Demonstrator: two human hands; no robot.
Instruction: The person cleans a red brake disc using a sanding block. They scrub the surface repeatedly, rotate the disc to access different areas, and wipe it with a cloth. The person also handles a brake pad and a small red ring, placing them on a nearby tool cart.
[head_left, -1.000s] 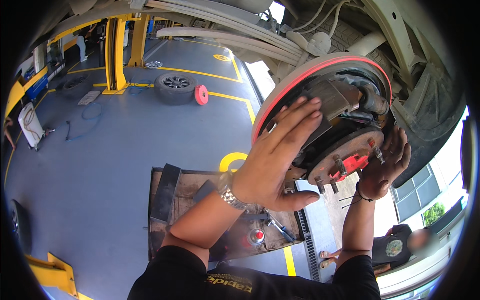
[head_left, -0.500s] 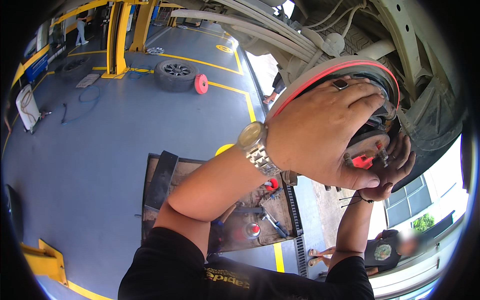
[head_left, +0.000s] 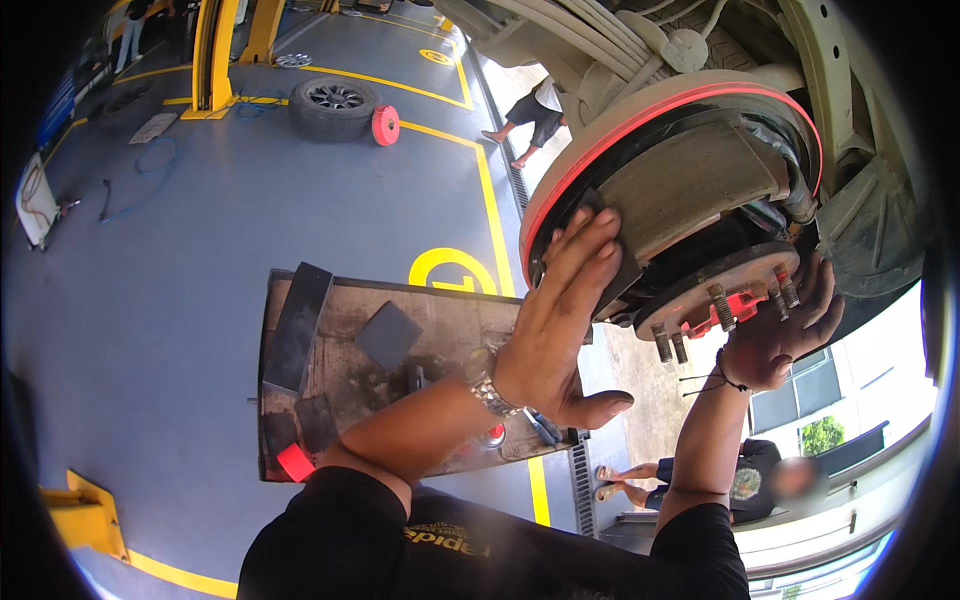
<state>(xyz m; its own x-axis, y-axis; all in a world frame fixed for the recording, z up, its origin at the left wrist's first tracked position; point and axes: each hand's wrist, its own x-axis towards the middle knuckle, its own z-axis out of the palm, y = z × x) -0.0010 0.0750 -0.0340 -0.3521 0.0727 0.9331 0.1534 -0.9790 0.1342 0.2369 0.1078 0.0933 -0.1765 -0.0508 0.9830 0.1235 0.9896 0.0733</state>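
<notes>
My left hand (head_left: 565, 300) lies against the left end of the curved brake shoe (head_left: 690, 190), fingers stretched and thumb apart. Beneath its fingers, a thin dark sheet that looks like sandpaper (head_left: 626, 283) is pressed on the shoe's face. The shoe sits inside a round backing plate (head_left: 570, 170) with a red rim. Below it is the wheel hub (head_left: 690, 290), with several threaded studs and a red piece in the middle. At the hub's right side rests my right hand (head_left: 775, 335), open, fingers spread and partly behind the studs.
Below my left arm is a tray (head_left: 350, 385) with a dark square sheet (head_left: 389, 335), a long black block (head_left: 298, 330) and tools. A wheel (head_left: 335, 108) and red disc (head_left: 386, 126) lie on the floor. People stand beyond; suspension parts (head_left: 620, 40) hang overhead.
My left hand has moved from the upper right of the brake shoe down to its left end, uncovering the shoe and studs. My right hand stays beside the hub. My view has shifted slightly.
</notes>
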